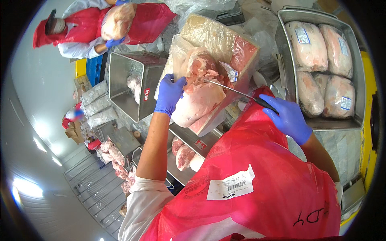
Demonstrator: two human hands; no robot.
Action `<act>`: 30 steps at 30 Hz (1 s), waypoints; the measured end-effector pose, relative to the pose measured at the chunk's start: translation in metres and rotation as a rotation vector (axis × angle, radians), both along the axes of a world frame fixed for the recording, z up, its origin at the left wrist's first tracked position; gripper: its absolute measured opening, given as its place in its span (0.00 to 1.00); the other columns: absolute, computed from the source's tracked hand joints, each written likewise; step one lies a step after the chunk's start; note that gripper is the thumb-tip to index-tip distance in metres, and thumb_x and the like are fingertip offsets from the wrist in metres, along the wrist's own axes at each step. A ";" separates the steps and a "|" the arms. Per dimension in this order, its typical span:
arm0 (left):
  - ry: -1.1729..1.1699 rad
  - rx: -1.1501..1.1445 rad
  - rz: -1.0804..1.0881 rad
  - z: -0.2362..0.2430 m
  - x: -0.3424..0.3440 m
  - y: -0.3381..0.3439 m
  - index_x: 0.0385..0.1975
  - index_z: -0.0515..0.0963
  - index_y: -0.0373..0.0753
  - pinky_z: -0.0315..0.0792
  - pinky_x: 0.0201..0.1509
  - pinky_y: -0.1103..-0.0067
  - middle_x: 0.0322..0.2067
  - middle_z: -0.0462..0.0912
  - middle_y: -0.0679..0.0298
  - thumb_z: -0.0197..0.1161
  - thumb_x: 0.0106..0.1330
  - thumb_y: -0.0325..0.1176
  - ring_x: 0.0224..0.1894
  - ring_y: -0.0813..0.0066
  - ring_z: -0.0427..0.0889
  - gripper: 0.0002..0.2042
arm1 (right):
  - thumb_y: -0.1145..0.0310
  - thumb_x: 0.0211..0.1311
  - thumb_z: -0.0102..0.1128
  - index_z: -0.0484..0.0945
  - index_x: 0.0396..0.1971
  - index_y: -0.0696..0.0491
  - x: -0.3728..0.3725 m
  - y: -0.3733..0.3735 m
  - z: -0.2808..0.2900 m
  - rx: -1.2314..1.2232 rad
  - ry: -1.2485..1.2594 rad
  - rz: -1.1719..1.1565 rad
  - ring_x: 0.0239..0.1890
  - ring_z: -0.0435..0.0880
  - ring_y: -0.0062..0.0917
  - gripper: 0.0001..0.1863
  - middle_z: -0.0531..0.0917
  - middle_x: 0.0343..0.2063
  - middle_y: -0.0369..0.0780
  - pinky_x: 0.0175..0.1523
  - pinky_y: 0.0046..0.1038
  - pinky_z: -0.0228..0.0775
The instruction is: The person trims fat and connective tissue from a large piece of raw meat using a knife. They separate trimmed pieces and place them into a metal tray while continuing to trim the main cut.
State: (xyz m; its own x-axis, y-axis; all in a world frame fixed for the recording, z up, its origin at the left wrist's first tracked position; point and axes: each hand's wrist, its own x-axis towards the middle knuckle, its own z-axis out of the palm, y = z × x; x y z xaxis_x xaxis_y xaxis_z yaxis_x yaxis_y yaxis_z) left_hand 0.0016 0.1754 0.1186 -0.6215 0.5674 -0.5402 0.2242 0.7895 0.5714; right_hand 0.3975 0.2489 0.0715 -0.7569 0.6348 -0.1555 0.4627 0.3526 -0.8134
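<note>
Red apron (257, 193) below; left hand (169, 94) grips pork cut (199, 100), right hand (287, 118) clamps knife (233, 91) slicing it.

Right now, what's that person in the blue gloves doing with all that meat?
A person in a red apron is cutting raw meat. The left hand grips a big piece of meat on a cutting board, and the right hand holds a knife with its blade in the meat. A metal tray on the right holds wrapped meat pieces. Further back, another person carries more meat.
</note>
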 end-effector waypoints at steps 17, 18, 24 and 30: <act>0.253 -0.011 -0.114 -0.058 -0.002 -0.027 0.31 0.88 0.32 0.77 0.37 0.65 0.23 0.86 0.47 0.69 0.64 0.54 0.28 0.56 0.87 0.25 | 0.68 0.70 0.58 0.76 0.65 0.49 -0.039 0.012 0.083 0.221 -0.200 0.252 0.32 0.85 0.43 0.24 0.84 0.32 0.47 0.37 0.45 0.77; 0.276 -0.021 -0.123 -0.059 0.001 -0.028 0.32 0.88 0.33 0.78 0.37 0.64 0.24 0.86 0.46 0.68 0.64 0.54 0.28 0.54 0.88 0.24 | 0.70 0.70 0.57 0.76 0.65 0.50 -0.044 0.011 0.090 0.232 -0.202 0.267 0.32 0.85 0.43 0.24 0.83 0.32 0.48 0.37 0.45 0.77; 0.460 0.086 -0.237 -0.068 0.015 -0.033 0.32 0.88 0.39 0.80 0.37 0.60 0.24 0.86 0.47 0.65 0.65 0.52 0.29 0.45 0.87 0.20 | 0.74 0.62 0.55 0.77 0.61 0.57 -0.088 -0.002 0.120 0.453 -0.358 0.338 0.31 0.86 0.43 0.25 0.84 0.29 0.47 0.36 0.44 0.78; 0.557 0.256 -0.282 -0.084 0.024 -0.043 0.28 0.86 0.40 0.79 0.33 0.57 0.22 0.84 0.48 0.65 0.63 0.49 0.26 0.45 0.85 0.16 | 0.72 0.60 0.58 0.85 0.42 0.59 -0.176 0.019 0.163 0.504 -0.273 0.712 0.32 0.89 0.45 0.13 0.86 0.28 0.49 0.37 0.45 0.80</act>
State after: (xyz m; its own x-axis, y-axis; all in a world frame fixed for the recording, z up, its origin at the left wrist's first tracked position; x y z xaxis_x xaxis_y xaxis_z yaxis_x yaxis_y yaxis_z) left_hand 0.0253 0.1320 0.0344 -0.5776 0.8162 -0.0084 0.7174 0.5125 0.4719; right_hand 0.2210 0.2677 0.2349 -0.9732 0.0731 -0.2178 0.1537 0.9120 -0.3803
